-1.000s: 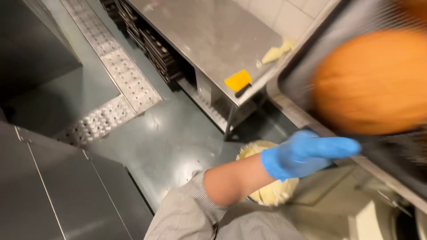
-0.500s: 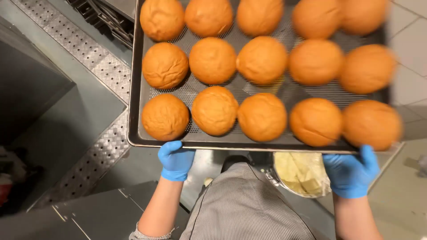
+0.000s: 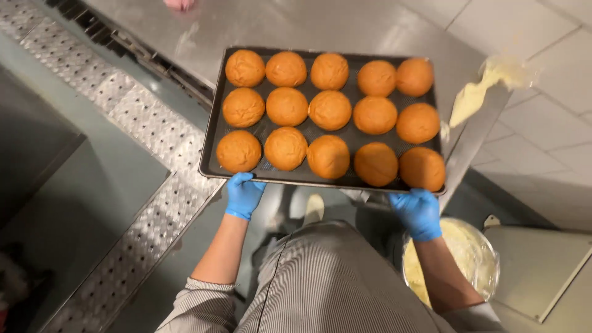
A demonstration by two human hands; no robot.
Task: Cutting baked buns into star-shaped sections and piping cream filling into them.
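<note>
Steel worktop [image 3: 345,28] filled the top of the frame above a grey floor. Both blue-gloved hands gripped the near long edge of a dark tray [image 3: 213,132] of fifteen buns [image 3: 330,110]: left hand [image 3: 243,195] at lower left, right hand [image 3: 419,213] at lower right, fingers curled shut on the rim. The tray extended away from the hands, long axis left to right, over the worktop's edge. A dough tub [image 3: 472,259] sat at lower right.

Left hand [image 3: 244,195]: blue-gloved, forearm bare, arm reaching forward from a rolled striped sleeve, fingers curled in a closed grip at the near left. Right hand [image 3: 419,213]: blue-gloved, forearm bare, arm likewise extended, fingers closed in a grip at the near right.
</note>
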